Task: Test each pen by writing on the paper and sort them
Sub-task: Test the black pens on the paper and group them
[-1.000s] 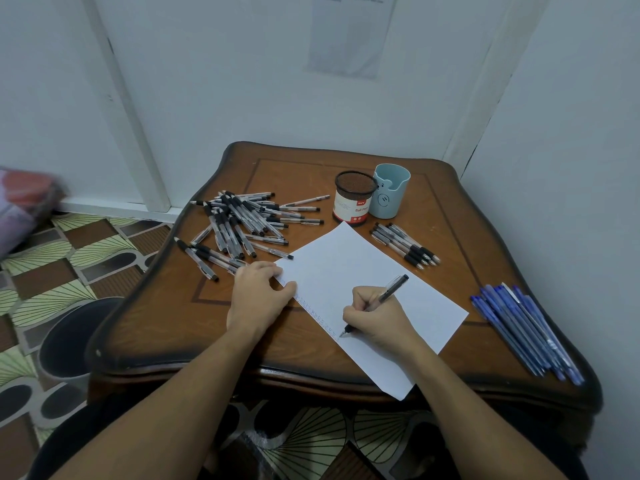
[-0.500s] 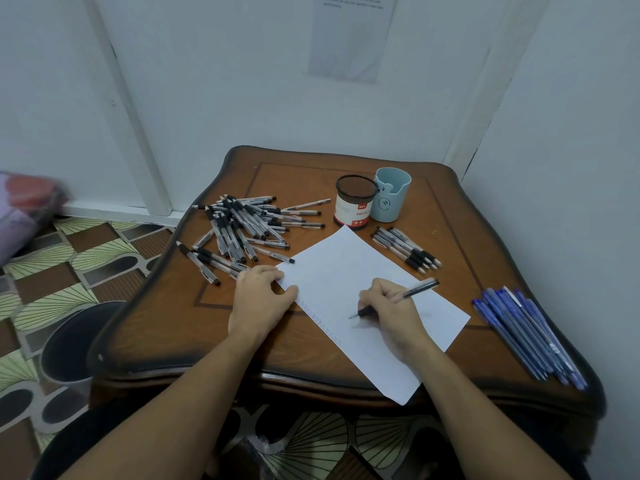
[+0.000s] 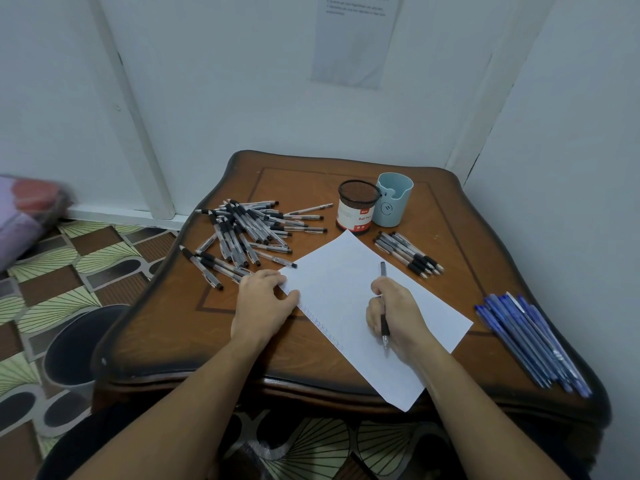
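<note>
Standing together beyond the paper [image 3: 346, 289]: mesh cup [image 3: 356, 211], blue cup [image 3: 393, 202].

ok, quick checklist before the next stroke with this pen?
1. Grip: right hand holds the clear pen with black grip, tip toward the sheet: ok.
2. Sheet pinned: left hand rests on the left edge of the white paper sheet: ok.
3. Tip contact with the sheet: cannot tell.
4. Blank space: only a row of small marks along the left edge, the rest looks bare: ok.
5. Sort groups apart: small row of black-grip pens beyond the sheet and blue pens at the right edge of the brown wooden table, both separate from the loose pile of pens: ok.
</note>
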Tool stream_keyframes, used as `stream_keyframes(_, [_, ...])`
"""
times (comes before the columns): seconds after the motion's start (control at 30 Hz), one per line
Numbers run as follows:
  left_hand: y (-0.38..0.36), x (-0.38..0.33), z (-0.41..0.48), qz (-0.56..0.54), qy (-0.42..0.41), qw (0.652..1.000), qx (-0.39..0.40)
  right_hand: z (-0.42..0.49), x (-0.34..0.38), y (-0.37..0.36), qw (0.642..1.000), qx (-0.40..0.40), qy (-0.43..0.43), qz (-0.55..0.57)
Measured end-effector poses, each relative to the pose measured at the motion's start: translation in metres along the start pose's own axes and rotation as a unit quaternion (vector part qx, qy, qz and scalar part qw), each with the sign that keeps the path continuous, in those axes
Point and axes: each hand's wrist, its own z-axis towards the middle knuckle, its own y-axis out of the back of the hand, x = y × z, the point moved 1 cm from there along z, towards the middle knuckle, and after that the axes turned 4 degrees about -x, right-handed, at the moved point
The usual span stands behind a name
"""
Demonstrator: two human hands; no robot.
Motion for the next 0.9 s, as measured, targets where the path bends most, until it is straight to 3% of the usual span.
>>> stream_keyframes(0.13, [0.0, 0.0, 0.0, -0.005, -0.002, 1.0, 0.002, 0.001, 0.003, -0.003, 1.0, -0.015, -0.018, 0.021])
stream_keyframes(0.23, [0.001, -0.001, 0.0, -0.004, -0.002, 1.0, 0.005, 0.001, 0.005, -0.003, 0.999, -0.016, -0.029, -0.023])
stream_keyframes(0.43, [0.001, -0.001, -0.001, -0.005, -0.001, 1.0, 0.005, 0.002, 0.006, -0.002, 0.998, 0.004, 0.012, -0.053])
stream_keyframes(0.63, [0.001, 0.0, 0.0, -0.004, -0.001, 1.0, -0.005, 0.027, 0.019, 0.014, 0.998, 0.032, -0.037, -0.033])
stream_keyframes(0.7, [0.0, 0.001, 0.0, -0.004, 0.003, 1.0, -0.007, 0.049, 0.028, 0.022, 0.996, -0.006, -0.04, -0.076])
stream_keyframes(0.73, [0.0, 0.002, 0.001, -0.004, 0.004, 1.0, -0.008, 0.061, 0.033, 0.028, 0.987, -0.037, -0.017, -0.158])
stream_keyframes(0.8, [-0.001, 0.003, 0.001, -0.004, 0.006, 1.0, -0.011, 0.085, 0.043, 0.038, 0.929, -0.085, 0.067, -0.354])
stream_keyframes(0.9, [-0.001, 0.004, 0.002, -0.01, 0.019, 1.0, -0.022, 0.106, 0.053, 0.044, 0.853, -0.087, 0.131, -0.497])
